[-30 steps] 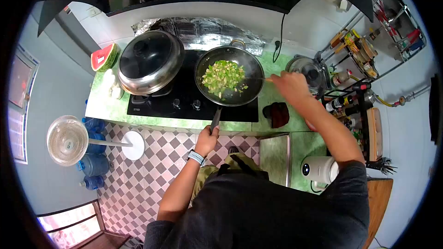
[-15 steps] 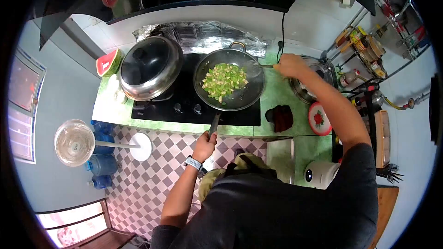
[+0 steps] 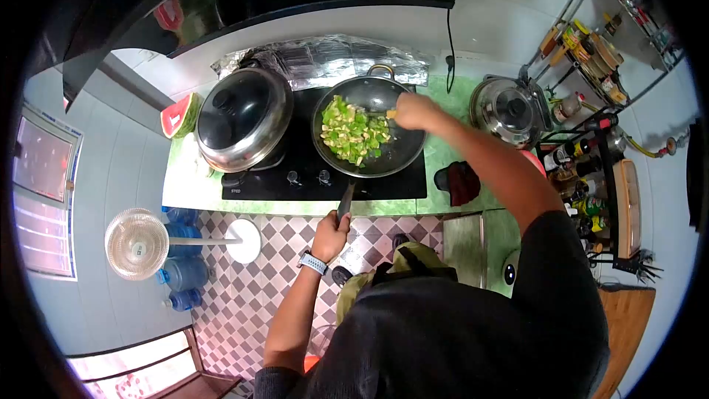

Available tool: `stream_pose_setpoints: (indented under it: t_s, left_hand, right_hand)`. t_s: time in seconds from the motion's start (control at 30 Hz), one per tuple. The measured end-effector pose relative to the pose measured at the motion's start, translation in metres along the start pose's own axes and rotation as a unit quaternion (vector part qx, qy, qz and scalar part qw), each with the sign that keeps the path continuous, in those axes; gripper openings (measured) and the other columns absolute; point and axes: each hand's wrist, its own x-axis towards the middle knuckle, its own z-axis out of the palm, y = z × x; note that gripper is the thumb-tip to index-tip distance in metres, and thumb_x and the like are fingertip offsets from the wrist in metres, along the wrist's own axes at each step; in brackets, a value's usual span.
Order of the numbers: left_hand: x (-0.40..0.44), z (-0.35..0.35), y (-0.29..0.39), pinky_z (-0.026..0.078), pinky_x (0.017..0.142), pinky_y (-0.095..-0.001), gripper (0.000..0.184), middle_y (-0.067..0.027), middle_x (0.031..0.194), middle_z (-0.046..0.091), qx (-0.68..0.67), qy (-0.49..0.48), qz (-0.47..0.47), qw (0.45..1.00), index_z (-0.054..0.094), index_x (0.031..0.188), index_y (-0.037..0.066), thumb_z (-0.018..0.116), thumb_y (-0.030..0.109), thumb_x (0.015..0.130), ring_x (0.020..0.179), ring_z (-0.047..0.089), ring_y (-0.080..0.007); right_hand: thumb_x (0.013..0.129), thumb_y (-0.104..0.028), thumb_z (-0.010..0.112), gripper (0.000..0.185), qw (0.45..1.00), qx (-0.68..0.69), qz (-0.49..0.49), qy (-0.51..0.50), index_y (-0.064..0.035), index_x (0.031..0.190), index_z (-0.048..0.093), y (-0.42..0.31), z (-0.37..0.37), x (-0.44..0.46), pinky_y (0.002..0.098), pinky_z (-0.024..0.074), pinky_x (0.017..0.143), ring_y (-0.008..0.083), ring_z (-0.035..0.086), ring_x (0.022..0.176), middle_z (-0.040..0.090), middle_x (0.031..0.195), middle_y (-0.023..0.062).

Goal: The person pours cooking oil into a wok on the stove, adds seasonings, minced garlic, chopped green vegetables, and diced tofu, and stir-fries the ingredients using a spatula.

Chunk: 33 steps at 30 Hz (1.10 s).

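Note:
My left hand (image 3: 330, 238), with a watch (image 3: 313, 262) on its wrist, is closed around the long handle (image 3: 346, 199) of a dark wok (image 3: 405, 157) on the cooktop. Chopped green vegetables mixed with pale pieces (image 3: 351, 133) lie in the left and middle of the wok. Over the wok's right rim, my right hand (image 3: 417, 111) grips a spatula (image 3: 391, 114). Only a short yellowish part of its handle shows clearly; the blade is hard to make out near the food.
A large lidded pot (image 3: 244, 114) stands left of the wok, with a watermelon piece (image 3: 179, 115) beside it. Another lidded pot (image 3: 509, 112) sits at the right, near a dark red cloth (image 3: 462, 182). Bottles (image 3: 583, 177) crowd the right-hand rack. A fan (image 3: 137, 244) stands on the floor.
My right hand has moved left, from beside the wok to over its right rim, with the spatula. The vegetables have shifted toward the left and spread. My left hand still holds the wok handle.

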Motion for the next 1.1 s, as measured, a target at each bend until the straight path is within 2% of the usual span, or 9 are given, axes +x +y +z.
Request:
stream_pose_setpoints:
  t_s: [0.1, 0.23, 0.3, 0.4, 0.7, 0.87, 0.97, 1.03, 1.1]
  left_hand:
    - [0.003, -0.002, 0.003, 0.044, 0.056, -0.0385, 0.039, -0.0135, 0.063, 0.061, -0.066, 0.002, -0.036, 0.997, 0.058, 0.081, -0.003, 0.056, 0.033, 0.096, 0.056, 0.058, -0.0245]
    - [0.01, -0.001, -0.009, 0.037, 0.044, -0.0269, 0.03, -0.0001, 0.065, 0.053, -0.084, -0.017, -0.017, 0.996, 0.053, 0.089, 0.004, 0.054, 0.032, 0.1, 0.048, 0.044, -0.0081]
    - [0.01, 0.003, -0.013, 0.038, 0.044, -0.0274, 0.031, -0.0011, 0.065, 0.054, -0.085, -0.017, -0.015, 0.996, 0.053, 0.088, 0.004, 0.054, 0.033, 0.099, 0.049, 0.047, -0.0093]
    - [0.009, 0.013, -0.017, 0.048, 0.063, -0.0446, 0.041, -0.0232, 0.071, 0.064, -0.075, 0.003, -0.015, 0.997, 0.059, 0.085, -0.005, 0.055, 0.034, 0.096, 0.07, 0.064, -0.0382]
    - [0.003, 0.012, -0.012, 0.049, 0.068, -0.0485, 0.041, -0.0283, 0.078, 0.065, -0.076, -0.002, 0.0, 0.997, 0.059, 0.091, -0.005, 0.054, 0.035, 0.095, 0.078, 0.064, -0.0454]
    - [0.005, 0.012, -0.013, 0.049, 0.071, -0.0512, 0.041, -0.0292, 0.08, 0.064, -0.053, 0.016, 0.01, 0.998, 0.059, 0.091, -0.005, 0.054, 0.035, 0.095, 0.081, 0.063, -0.0475]
    - [0.0, 0.006, -0.004, 0.049, 0.069, -0.0512, 0.04, -0.0295, 0.08, 0.064, -0.052, 0.005, 0.007, 0.999, 0.058, 0.091, -0.006, 0.055, 0.034, 0.095, 0.079, 0.062, -0.0481]
    - [-0.002, 0.002, 0.002, 0.049, 0.068, -0.0506, 0.039, -0.0296, 0.079, 0.064, -0.019, 0.008, 0.012, 1.0, 0.058, 0.091, -0.006, 0.055, 0.033, 0.095, 0.078, 0.063, -0.0474]
    - [0.005, 0.007, -0.013, 0.049, 0.068, -0.0502, 0.038, -0.0289, 0.078, 0.064, -0.034, 0.002, 0.004, 0.999, 0.058, 0.09, -0.005, 0.055, 0.032, 0.095, 0.077, 0.063, -0.0459]
  right_hand:
    - [0.082, -0.015, 0.059, 0.02, 0.99, -0.091, -0.034, 0.1, 0.0006, 0.086, 0.07, -0.031, 0.023, -0.064, 0.0444, 0.0558, 0.064, 0.0337, 0.071, 0.076, 0.07, 0.081, 0.0211]
    - [0.081, -0.009, 0.06, 0.011, 0.972, -0.187, -0.062, 0.131, -0.003, 0.086, 0.069, -0.042, 0.027, -0.122, 0.0414, 0.057, 0.059, 0.0303, 0.071, 0.07, 0.071, 0.077, 0.0133]
    - [0.084, -0.011, 0.06, 0.01, 0.955, -0.224, -0.046, 0.191, -0.004, 0.082, 0.067, -0.043, 0.011, -0.148, 0.0399, 0.056, 0.056, 0.0282, 0.07, 0.066, 0.068, 0.07, 0.011]
    - [0.085, -0.013, 0.061, 0.01, 0.952, -0.262, -0.048, 0.151, -0.0051, 0.08, 0.065, -0.06, -0.012, -0.185, 0.0387, 0.0553, 0.054, 0.0263, 0.069, 0.064, 0.066, 0.068, 0.0098]
    - [0.086, -0.014, 0.059, 0.015, 0.935, -0.258, -0.051, 0.24, -0.0058, 0.079, 0.068, -0.075, 0.031, -0.121, 0.0406, 0.0555, 0.059, 0.0281, 0.07, 0.069, 0.069, 0.075, 0.0113]
    - [0.086, -0.019, 0.056, 0.02, 0.961, -0.241, 0.101, 0.086, -0.006, 0.087, 0.071, -0.032, -0.037, -0.118, 0.0398, 0.0536, 0.059, 0.0297, 0.071, 0.075, 0.07, 0.082, 0.0181]
    - [0.091, -0.02, 0.052, 0.027, 0.976, -0.193, 0.094, -0.044, -0.0005, 0.088, 0.07, 0.029, -0.035, -0.054, 0.04, 0.0497, 0.05, 0.0286, 0.065, 0.058, 0.068, 0.077, 0.0165]
    - [0.092, -0.017, 0.047, 0.028, 0.866, 0.247, 0.359, -0.246, 0.0022, 0.089, 0.068, 0.041, -0.043, -0.018, 0.0298, 0.0353, 0.036, 0.014, 0.046, 0.04, 0.06, 0.066, 0.0076]
    - [0.092, -0.017, 0.049, 0.025, 0.834, 0.337, 0.367, -0.235, 0.003, 0.089, 0.064, 0.039, -0.037, 0.0, 0.023, 0.022, 0.033, 0.0045, 0.029, 0.037, 0.05, 0.059, -0.0009]
